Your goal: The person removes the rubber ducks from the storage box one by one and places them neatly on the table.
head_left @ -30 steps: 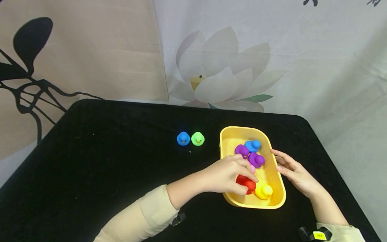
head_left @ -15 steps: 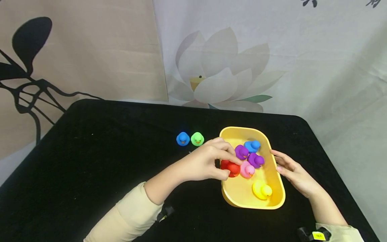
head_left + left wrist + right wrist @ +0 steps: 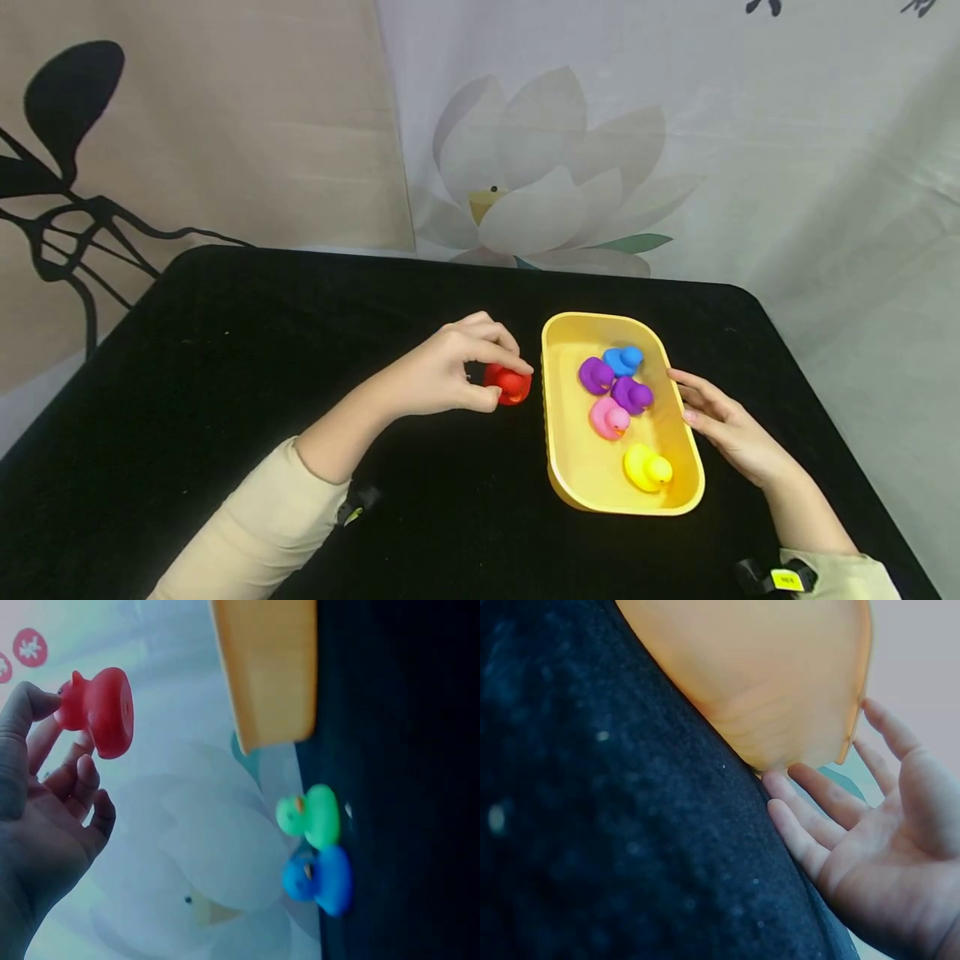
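My left hand (image 3: 450,367) pinches a red rubber duck (image 3: 512,385) between thumb and fingertips, left of the yellow plastic bin (image 3: 558,475). In the left wrist view the red duck (image 3: 112,712) is raised well off the black tabletop. At the bin's right side is my right hand (image 3: 738,433), its fairly straight fingers touching the wall and the thumb at the rim. Inside the bin sit a blue duck (image 3: 622,360), two purple ducks (image 3: 596,376), a pink duck (image 3: 609,418) and a yellow duck (image 3: 647,468).
A green duck (image 3: 321,817) and a blue duck (image 3: 334,879) stand side by side on the black table (image 3: 225,400); the left hand hides them in the head view. Behind the table hangs a pale curtain (image 3: 825,167) with a printed flower.
My left hand has lifted the red duck out of the bin, over its left rim, and carried it left and toward the far side. The right hand stays at the bin.
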Tool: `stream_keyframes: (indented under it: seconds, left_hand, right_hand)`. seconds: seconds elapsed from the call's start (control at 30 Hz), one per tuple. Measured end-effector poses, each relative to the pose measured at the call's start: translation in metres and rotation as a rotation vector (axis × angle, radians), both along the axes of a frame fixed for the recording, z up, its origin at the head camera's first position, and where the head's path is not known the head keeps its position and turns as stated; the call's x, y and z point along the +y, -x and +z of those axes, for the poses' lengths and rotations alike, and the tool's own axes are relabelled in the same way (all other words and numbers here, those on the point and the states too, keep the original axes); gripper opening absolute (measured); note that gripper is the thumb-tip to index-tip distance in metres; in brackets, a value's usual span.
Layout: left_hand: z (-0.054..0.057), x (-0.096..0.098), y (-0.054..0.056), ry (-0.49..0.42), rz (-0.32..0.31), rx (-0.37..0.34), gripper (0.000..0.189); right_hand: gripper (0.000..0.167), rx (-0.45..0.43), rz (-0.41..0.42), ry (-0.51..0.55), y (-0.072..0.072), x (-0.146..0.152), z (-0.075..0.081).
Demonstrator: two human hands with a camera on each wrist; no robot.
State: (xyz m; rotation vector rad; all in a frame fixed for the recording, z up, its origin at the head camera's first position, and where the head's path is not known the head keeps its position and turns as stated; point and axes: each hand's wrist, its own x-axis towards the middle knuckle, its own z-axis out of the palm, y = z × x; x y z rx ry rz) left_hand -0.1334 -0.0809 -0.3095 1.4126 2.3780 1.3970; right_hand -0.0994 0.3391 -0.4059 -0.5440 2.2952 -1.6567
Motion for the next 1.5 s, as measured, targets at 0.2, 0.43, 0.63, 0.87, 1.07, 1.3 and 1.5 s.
stream_keyframes:
  seconds: [0.2, 0.43, 0.63, 0.87, 1.07, 1.3, 1.5]
  left_hand:
    - [-0.006, -0.021, 0.009, -0.006, 0.008, -0.033, 0.032]
    - [-0.015, -0.043, 0.022, 0.011, 0.039, -0.063, 0.034]
    - [-0.022, -0.061, 0.034, 0.017, 0.039, -0.122, 0.037]
    - [-0.025, -0.077, 0.047, 0.049, 0.077, -0.176, 0.037]
    - [-0.031, -0.09, 0.061, 0.104, 0.108, -0.221, 0.036]
    - [-0.038, -0.1, 0.075, 0.163, 0.112, -0.246, 0.036]
    - [-0.046, -0.105, 0.087, 0.179, 0.113, -0.287, 0.035]
  right_hand:
    - [0.05, 0.014, 0.004, 0.006, 0.0, 0.001, -0.001]
    - [0.049, -0.029, 0.006, 0.013, 0.001, 0.001, 0.0]
    - [0.049, -0.025, 0.002, 0.011, 0.0, 0.0, 0.0]
    - [0.05, 0.007, -0.003, 0.005, -0.001, 0.0, -0.001]
    - [0.05, 0.017, 0.003, 0.008, -0.001, 0.0, -0.001]
    - [0.049, -0.017, -0.016, -0.006, -0.001, 0.0, 0.0]
    - [0.049, -0.043, -0.023, -0.011, -0.001, 0.0, 0.001]
